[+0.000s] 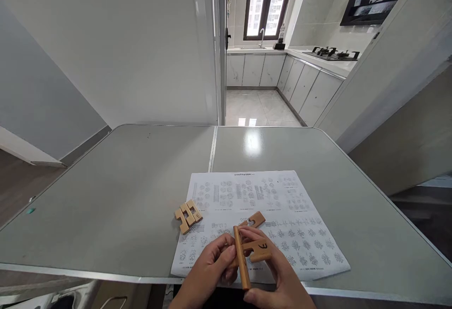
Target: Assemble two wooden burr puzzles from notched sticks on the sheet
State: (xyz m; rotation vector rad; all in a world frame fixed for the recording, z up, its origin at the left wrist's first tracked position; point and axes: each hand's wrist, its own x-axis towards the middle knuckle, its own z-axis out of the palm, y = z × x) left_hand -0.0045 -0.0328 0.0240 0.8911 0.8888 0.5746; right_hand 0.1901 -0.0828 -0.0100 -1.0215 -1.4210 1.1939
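Over the printed sheet, my two hands hold wooden puzzle pieces together. A long narrow wooden bar (241, 262) stands nearly upright in view, crossed by a notched wooden piece (262, 251) with a black mark. My left hand (212, 266) is closed, its thumb and fingers pinching the pieces left of the bar. My right hand (282, 278) curls around from the right, thumb at the bar's near end and fingers by its far end. Just beyond the fingers lies another notched piece (258, 218), partly hidden. How the held pieces join cannot be made out.
The sheet of printed diagrams (300, 196) lies at the front of the grey table (106, 196). Several notched wooden blocks (188, 216) sit together on its left edge. Behind the table are a white panel (141, 54) and a kitchen with a stove (332, 53).
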